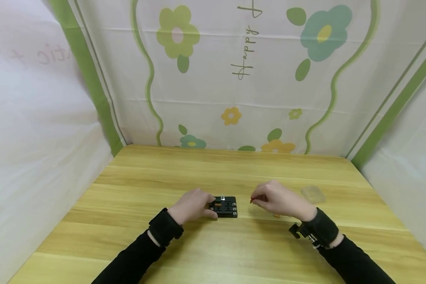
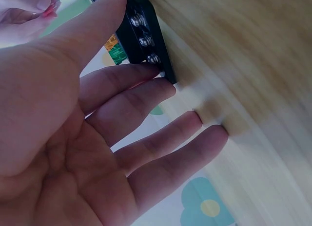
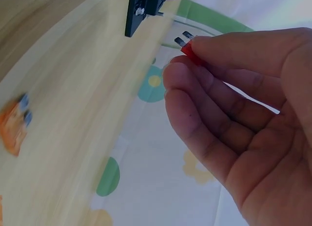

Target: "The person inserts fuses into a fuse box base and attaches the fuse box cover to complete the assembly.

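Observation:
A black fuse block (image 1: 228, 209) lies on the wooden table with metal screw terminals along its sides. My left hand (image 1: 192, 205) holds its left end between thumb and fingers; the other fingers extend past it in the left wrist view. Orange and green blade fuses (image 2: 115, 51) sit in the block. To the right of the block, my right hand (image 1: 279, 199) pinches a red blade fuse (image 3: 191, 52) between thumb and fingertips. Its two metal prongs point away from the fingers, toward the block, and are apart from it.
A loose orange blade fuse (image 3: 13, 126) lies on the table under my right hand. Behind that hand is a clear plastic piece (image 1: 313, 194), perhaps a lid or small box. White curtains with flower prints (image 1: 206, 86) enclose the table (image 1: 213, 252) at the back and sides.

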`<control>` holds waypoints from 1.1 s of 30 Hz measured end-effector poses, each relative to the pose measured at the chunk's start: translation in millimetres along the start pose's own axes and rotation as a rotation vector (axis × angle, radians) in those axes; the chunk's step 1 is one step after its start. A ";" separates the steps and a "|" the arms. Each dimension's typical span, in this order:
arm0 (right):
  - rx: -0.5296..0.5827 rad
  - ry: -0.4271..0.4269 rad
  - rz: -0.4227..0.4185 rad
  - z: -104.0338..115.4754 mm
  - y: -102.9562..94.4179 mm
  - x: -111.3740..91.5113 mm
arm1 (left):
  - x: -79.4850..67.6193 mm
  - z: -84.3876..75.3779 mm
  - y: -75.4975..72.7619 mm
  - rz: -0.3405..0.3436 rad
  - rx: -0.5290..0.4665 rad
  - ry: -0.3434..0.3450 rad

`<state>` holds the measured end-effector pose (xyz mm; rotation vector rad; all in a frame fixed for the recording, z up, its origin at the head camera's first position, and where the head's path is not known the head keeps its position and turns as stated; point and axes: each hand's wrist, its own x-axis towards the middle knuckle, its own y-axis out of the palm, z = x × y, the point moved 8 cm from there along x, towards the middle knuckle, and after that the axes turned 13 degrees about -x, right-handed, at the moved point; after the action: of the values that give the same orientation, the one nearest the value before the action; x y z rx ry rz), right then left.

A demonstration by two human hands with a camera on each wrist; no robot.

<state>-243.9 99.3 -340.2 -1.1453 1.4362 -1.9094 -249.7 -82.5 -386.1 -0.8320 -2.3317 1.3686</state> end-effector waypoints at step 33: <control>0.010 -0.043 0.048 29.6 19.1 28.4 | 0.0 -2.5 -0.9 -0.015 -0.007 0.039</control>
<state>-236.0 55.1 -346.0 -1.1304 1.4164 -1.8463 -248.7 -81.2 -384.1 -0.8346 -2.3105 1.3269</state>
